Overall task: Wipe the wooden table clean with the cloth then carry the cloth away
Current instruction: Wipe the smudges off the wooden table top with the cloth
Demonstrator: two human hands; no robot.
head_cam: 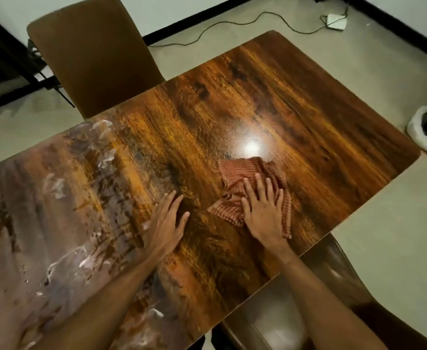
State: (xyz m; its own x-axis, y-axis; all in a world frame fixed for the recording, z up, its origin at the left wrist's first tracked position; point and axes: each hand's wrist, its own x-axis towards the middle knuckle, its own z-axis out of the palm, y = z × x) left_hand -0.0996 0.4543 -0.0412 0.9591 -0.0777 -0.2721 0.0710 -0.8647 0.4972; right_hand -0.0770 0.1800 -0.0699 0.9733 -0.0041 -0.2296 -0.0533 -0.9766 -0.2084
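A dark wooden table (270,97) fills most of the view. Its left part is covered with whitish, smeared residue (63,198). A crumpled red-orange checked cloth (237,173) lies near the table's middle right. My right hand (264,210) lies flat on the cloth with fingers spread, pressing it down onto the wood. My left hand (168,222) rests palm down on the bare tabletop, a little to the left of the cloth and apart from it, holding nothing.
A brown chair (91,54) stands at the table's far side. Another brown chair (308,299) sits under the near right edge. A cable (232,24) and a white adapter (336,21) lie on the floor behind. A white object (424,132) is at the right.
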